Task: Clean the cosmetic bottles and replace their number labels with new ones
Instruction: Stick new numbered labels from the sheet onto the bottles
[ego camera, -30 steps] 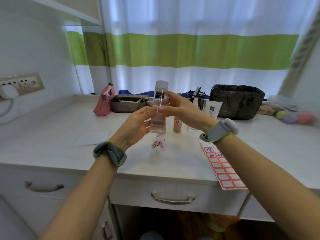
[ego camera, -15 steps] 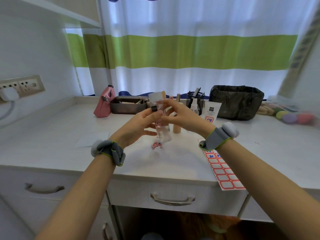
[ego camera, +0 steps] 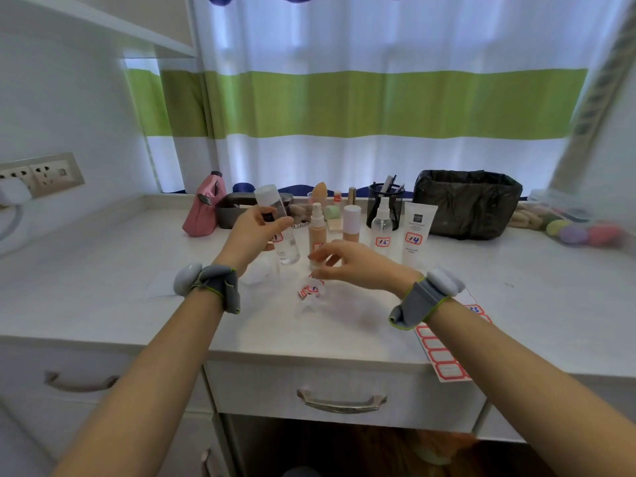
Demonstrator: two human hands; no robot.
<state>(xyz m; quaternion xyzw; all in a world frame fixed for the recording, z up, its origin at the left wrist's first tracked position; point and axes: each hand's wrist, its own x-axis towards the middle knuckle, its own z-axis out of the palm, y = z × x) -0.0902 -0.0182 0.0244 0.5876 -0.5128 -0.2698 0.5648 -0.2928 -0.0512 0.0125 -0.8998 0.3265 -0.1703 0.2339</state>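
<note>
2 labels legible, "15" on spray btl [ego camera: 382, 224] & "14" on tube [ego camera: 415, 232]; left hand [ego camera: 254, 235] fingers clamped on clear bottle [ego camera: 280, 232], right hand [ego camera: 347, 263] fingers loosely apart.

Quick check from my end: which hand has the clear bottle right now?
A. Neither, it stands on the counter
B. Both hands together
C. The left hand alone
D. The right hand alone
C. The left hand grips the clear bottle tilted above the counter, while the right hand is apart from it, lower down over the peeled labels.
</note>
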